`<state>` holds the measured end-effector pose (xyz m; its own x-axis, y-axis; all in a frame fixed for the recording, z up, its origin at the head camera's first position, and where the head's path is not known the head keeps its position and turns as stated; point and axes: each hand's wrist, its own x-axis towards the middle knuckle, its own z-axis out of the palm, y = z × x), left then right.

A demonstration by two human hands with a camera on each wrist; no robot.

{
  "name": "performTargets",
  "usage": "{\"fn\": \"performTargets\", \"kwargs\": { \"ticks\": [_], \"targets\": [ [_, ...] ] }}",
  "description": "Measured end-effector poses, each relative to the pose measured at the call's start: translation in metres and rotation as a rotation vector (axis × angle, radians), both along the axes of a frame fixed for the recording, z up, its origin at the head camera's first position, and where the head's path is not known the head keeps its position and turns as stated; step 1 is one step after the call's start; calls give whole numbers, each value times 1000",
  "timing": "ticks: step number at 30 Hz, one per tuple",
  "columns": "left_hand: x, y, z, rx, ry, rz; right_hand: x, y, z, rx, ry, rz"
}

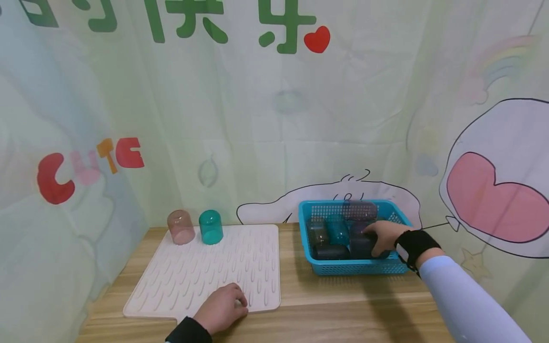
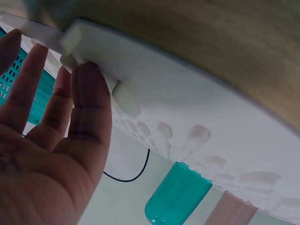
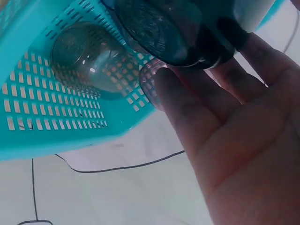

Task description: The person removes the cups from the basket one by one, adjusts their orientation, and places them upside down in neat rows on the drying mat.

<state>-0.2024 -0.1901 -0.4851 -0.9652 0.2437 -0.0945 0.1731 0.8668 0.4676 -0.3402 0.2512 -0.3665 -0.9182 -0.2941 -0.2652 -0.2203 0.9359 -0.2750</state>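
My right hand [image 1: 386, 235] reaches into the blue plastic basket [image 1: 360, 269]. Its fingers and thumb hold a dark see-through cup [image 1: 361, 247] that lies on its side, seen close up as a dark cup [image 3: 154, 33] in the right wrist view. Around it in the basket lie a teal cup [image 1: 337, 231], a greyish cup [image 1: 318, 232], a black cup [image 1: 331, 251] and a purplish cup [image 1: 359, 211]. My left hand [image 1: 223, 307] rests, fingers loosely bent and holding nothing, at the front edge of the white ridged mat [image 1: 206, 271].
Upside down at the mat's back left stand a pink cup [image 1: 181, 227] and a teal cup [image 1: 211, 227], side by side. Mat and basket sit on a wooden table [image 1: 300, 309]. Behind them hangs a printed curtain [image 1: 364, 119].
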Motion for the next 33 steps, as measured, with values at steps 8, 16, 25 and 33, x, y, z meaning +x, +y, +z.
{"fn": "performTargets", "kwargs": {
  "ticks": [8,16,25,33],
  "targets": [
    [1,0,0,1,-12,8,8,7,5,-132,-8,37],
    [1,-1,2,-1,-11,35,16,-2,7,-230,31,99],
    [2,2,4,7,36,72,25,-30,5,-337,52,176],
    [0,9,12,28,192,131,37,-61,-1,-408,63,199]
  ]
}}
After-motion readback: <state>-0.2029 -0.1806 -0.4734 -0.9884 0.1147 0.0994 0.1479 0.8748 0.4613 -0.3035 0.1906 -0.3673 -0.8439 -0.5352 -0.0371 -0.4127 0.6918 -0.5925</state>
